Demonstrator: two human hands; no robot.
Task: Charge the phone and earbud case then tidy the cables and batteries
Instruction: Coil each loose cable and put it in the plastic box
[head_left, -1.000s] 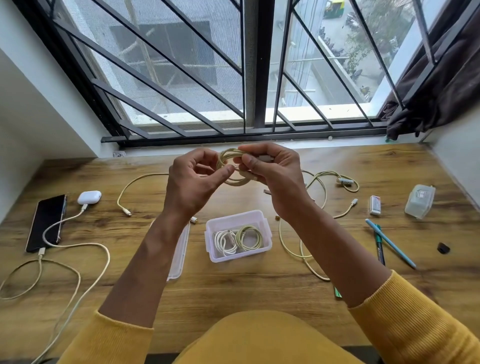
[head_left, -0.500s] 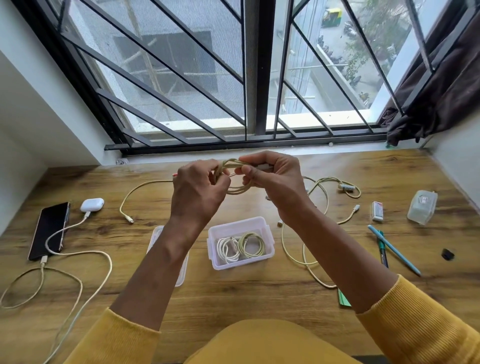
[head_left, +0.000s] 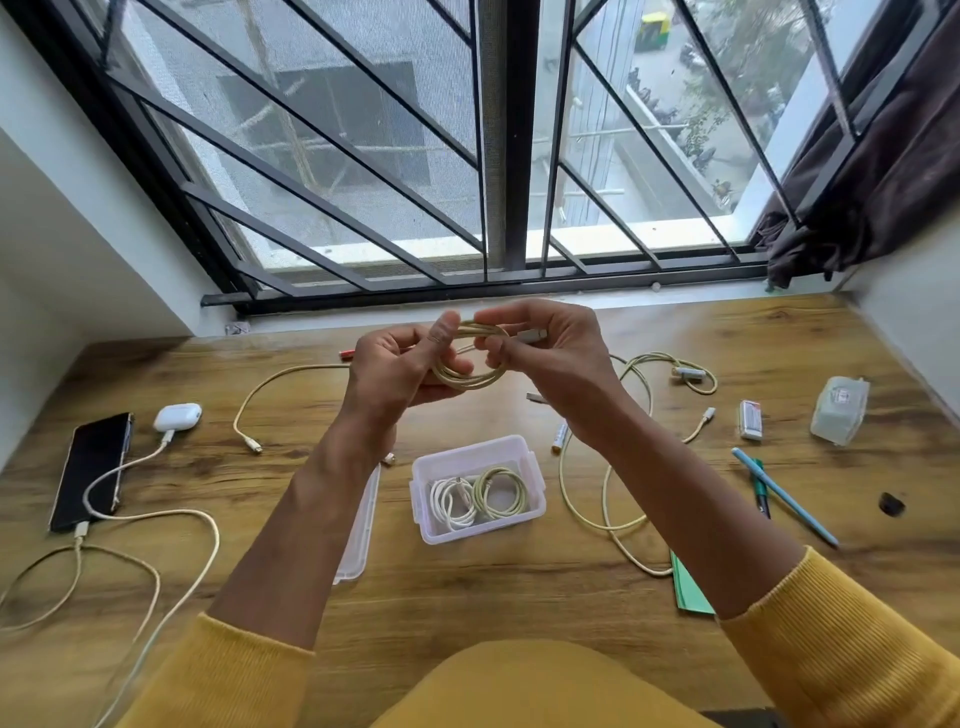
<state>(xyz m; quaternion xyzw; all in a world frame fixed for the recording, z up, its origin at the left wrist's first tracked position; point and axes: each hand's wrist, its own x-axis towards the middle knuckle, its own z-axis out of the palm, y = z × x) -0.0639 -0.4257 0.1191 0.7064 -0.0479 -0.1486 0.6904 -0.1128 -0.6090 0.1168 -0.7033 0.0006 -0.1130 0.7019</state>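
Above the wooden desk (head_left: 519, 587), my left hand (head_left: 395, 374) and my right hand (head_left: 550, 358) both grip a coiled yellow cable (head_left: 470, 376); the right fingers pinch its white plug end. Below them sits an open clear box (head_left: 535, 506) holding a white coil and a yellow coil. A black phone (head_left: 93, 467) and a white earbud case (head_left: 177, 417) lie at the left, each with a cable plugged in. Loose yellow cables lie at centre left (head_left: 270, 384) and at right (head_left: 608, 499). A battery (head_left: 559, 435) lies right of the box.
The box lid (head_left: 361, 535) lies under my left forearm. At the right are a small battery pack (head_left: 751, 420), a clear plastic case (head_left: 839, 410), pens (head_left: 779, 493), a small black object (head_left: 891, 503) and a green card (head_left: 688, 587). A barred window runs along the desk's far edge.
The coil has been turned in my hands. My left thumb now rests on top of the loop, and my right fingers hold the plug end out to the right.
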